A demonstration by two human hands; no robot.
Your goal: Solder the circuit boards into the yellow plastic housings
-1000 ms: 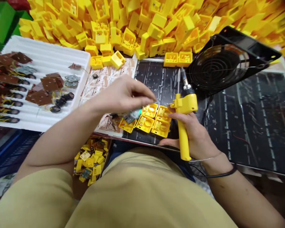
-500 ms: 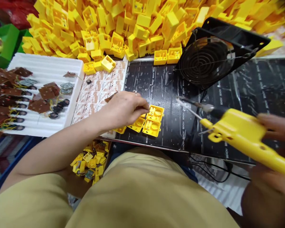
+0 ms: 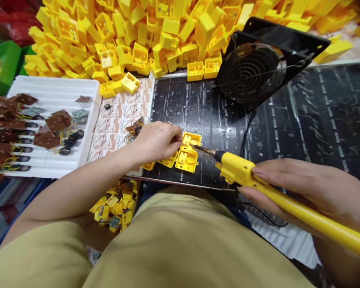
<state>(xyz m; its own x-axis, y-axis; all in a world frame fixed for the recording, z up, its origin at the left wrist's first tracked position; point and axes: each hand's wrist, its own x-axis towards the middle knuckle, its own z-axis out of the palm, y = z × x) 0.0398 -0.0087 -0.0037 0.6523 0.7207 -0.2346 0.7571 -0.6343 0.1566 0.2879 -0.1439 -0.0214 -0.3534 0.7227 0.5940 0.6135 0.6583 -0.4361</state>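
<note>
My right hand [image 3: 312, 182] is wrapped round a yellow soldering iron [image 3: 238, 167]. Its thin tip reaches left and touches or hovers just over the small yellow plastic housings near the bench's front edge; contact is hard to tell. My left hand [image 3: 157, 138] is closed in a pinch beside the upper housing [image 3: 195, 138]; what lies between its fingers is hidden. Below that one lies another open housing [image 3: 186, 160] with a round grille, and more are partly covered by my left hand. Behind my left hand sits a brown circuit board [image 3: 135, 125] with wires.
A black fan [image 3: 246, 76] stands tilted on the black bench mat [image 3: 171, 100]. Yellow housings [image 3: 168, 36] are heaped along the back. On the left, a white foam tray [image 3: 90, 86] carries brown boards [image 3: 57, 122] with wires. A cable [image 3: 267, 214] hangs under the bench edge.
My right hand has brought the soldering iron left, from over the mat to the yellow housings. My left hand stays pinched beside them. The view has shifted slightly.
</note>
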